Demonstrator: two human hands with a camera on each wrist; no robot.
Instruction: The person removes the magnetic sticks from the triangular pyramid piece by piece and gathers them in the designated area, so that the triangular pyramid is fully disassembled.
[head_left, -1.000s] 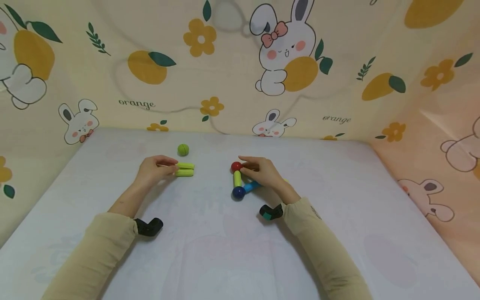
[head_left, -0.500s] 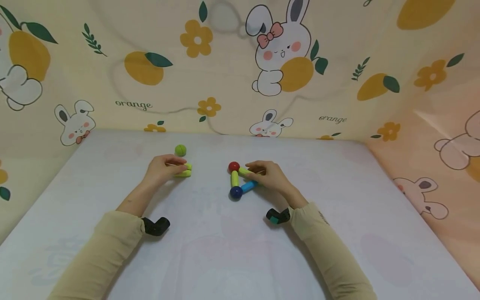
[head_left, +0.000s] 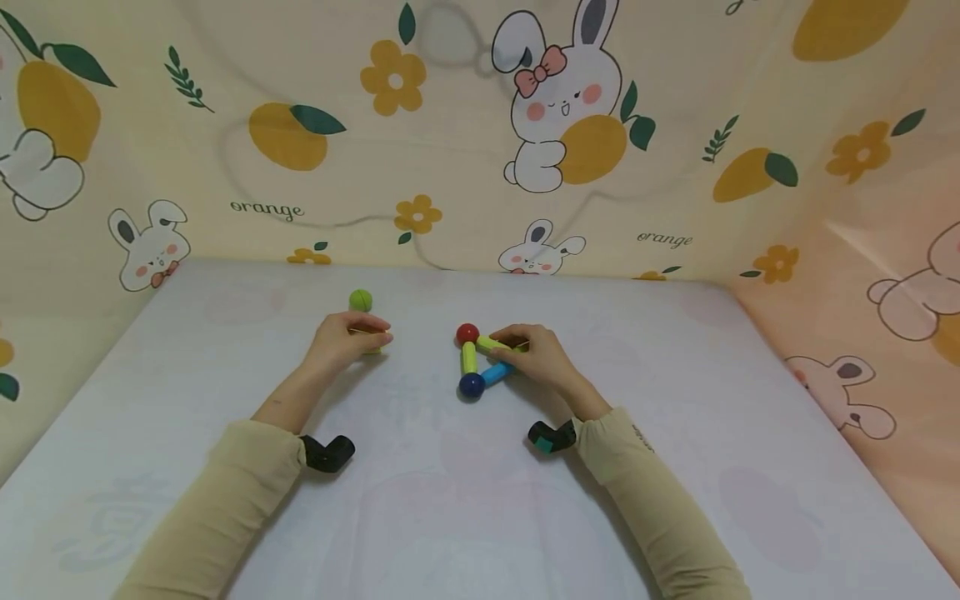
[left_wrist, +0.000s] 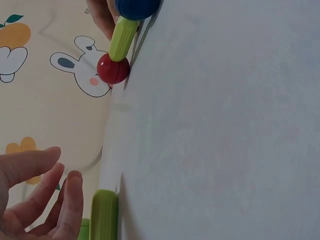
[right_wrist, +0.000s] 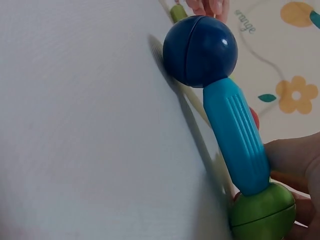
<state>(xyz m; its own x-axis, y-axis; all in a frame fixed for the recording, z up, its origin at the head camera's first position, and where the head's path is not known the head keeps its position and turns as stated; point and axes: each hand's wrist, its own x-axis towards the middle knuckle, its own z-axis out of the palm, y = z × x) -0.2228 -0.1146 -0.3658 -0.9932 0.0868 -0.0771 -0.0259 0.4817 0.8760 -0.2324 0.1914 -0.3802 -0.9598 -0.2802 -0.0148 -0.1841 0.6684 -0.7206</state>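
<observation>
- The toy frame of sticks and balls (head_left: 480, 362) lies on the white counter (head_left: 450, 500) just right of centre: a red ball (head_left: 467, 334) at its 12 o'clock corner, a dark blue ball (head_left: 472, 385) at 6 o'clock, a yellow-green stick (head_left: 469, 358) joining them, and a light blue stick (head_left: 495, 372) running from the blue ball towards 2 o'clock.
- In the right wrist view the light blue stick (right_wrist: 235, 135) ends in a green ball (right_wrist: 262, 212) beside the fingers.
- The right hand (head_left: 536, 357) sits at the frame's 3 o'clock, its grip curled round a second yellow-green stick (head_left: 491, 342) that leads from the red ball.
- The left hand (head_left: 345, 340), well apart at the frame's 9 o'clock, covers two green sticks (head_left: 371, 340) on the counter; the left wrist view shows its fingers (left_wrist: 70, 200) loosely bent and just beside a stick end (left_wrist: 104, 215), not closed on it.
- A loose green ball (head_left: 361, 300) lies near the left hand's 12 o'clock.
- Behind the counter hangs a curtain printed with rabbits and oranges (head_left: 570, 117).
</observation>
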